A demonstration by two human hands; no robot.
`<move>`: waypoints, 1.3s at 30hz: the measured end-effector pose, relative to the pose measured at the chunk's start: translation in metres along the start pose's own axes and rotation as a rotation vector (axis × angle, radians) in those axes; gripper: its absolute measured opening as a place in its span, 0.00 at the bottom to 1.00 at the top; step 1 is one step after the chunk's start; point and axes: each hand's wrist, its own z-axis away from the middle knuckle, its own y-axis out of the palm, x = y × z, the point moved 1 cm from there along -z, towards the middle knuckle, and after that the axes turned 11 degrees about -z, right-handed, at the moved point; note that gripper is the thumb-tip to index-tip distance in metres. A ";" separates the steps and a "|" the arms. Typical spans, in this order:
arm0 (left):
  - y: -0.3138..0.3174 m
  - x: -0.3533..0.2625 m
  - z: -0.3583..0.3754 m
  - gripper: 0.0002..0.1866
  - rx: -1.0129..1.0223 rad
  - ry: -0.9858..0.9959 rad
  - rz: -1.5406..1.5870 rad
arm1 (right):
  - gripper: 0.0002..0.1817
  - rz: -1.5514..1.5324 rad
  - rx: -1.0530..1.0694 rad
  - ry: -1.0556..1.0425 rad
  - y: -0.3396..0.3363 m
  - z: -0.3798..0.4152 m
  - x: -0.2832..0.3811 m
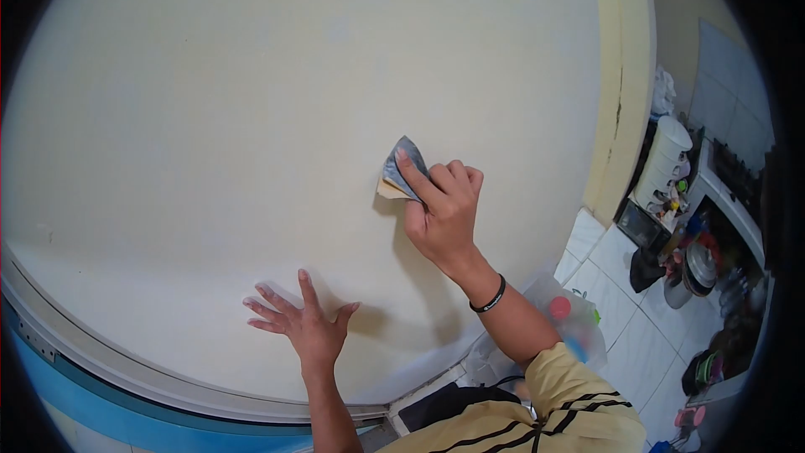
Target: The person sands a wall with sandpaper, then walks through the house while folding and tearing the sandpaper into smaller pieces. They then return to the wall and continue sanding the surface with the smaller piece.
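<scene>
Striped shirt [503, 432]: tan with black stripes, at 5 o'clock, nearest the view, its sleeve ending above the right elbow
Black wristband [489, 295]: round the right wrist, between 4 and 5 o'clock, with small pale lettering too small to read
Left hand [314, 323]: at 7 o'clock, fingers spread wide and holding nothing, thumb out towards 2 o'clock; the hand is at the wall, though how much of the palm touches cannot be told
Right hand [444, 205]: just off the centre towards 3 o'clock, thumb and fingers closed on a folded sheet, one digit laid along its grey face, the other knuckles bent
Folded sheet [406, 161]: just above the centre at 12 o'clock, grey outside, a tan layer showing at its lower edge, held up against the wall
Pale wall [251, 117]: behind both hands, smooth and cream, with shadows beside the hands
Grey rail [159, 377]: curving along the wall's edge at 8 o'clock, a blue strip [126, 407] beyond it
Clear plastic bag [541, 310]: at 4 o'clock, red and blue items inside
Tiled floor [620, 302]: white, towards 4 o'clock
Cream post [620, 75]: at 2 o'clock, cracked lengthwise
White container [662, 155]: farther off at 3 o'clock, among kitchen clutter
</scene>
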 end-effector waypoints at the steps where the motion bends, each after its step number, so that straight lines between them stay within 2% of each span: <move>1: 0.001 0.000 0.000 0.64 -0.009 0.003 0.001 | 0.35 -0.006 -0.002 0.009 0.000 0.003 -0.001; 6: 0.000 0.000 0.001 0.64 -0.030 0.003 0.001 | 0.34 0.029 0.062 0.104 0.001 0.042 0.000; 8: 0.002 0.003 0.001 0.57 -0.018 -0.006 0.076 | 0.34 0.004 0.033 0.077 0.002 0.028 -0.001; 9: 0.002 0.004 0.000 0.57 -0.022 0.002 0.073 | 0.34 -0.012 0.003 0.036 0.002 0.015 -0.001; 13: 0.003 0.003 0.001 0.58 -0.021 -0.009 0.082 | 0.34 0.014 0.015 0.026 0.001 0.005 0.000; 15: 0.001 0.004 0.002 0.58 -0.029 -0.004 0.084 | 0.34 0.016 0.053 0.065 -0.001 0.034 0.005; 17: -0.001 0.002 0.001 0.64 -0.042 0.015 0.013 | 0.34 0.022 0.087 0.098 -0.001 0.040 0.003; 22: -0.002 0.001 0.001 0.64 -0.037 0.016 0.008 | 0.35 -0.001 0.039 0.018 0.002 0.006 0.005; 28: -0.001 0.002 0.001 0.64 -0.050 0.021 -0.008 | 0.34 0.016 0.104 0.107 -0.001 0.040 0.009; 34: -0.001 0.001 0.001 0.64 -0.018 0.011 0.007 | 0.34 0.000 0.032 0.028 0.002 0.002 0.008; 39: 0.000 0.000 0.000 0.65 -0.017 0.004 0.002 | 0.33 -0.003 0.088 0.081 0.001 0.031 0.012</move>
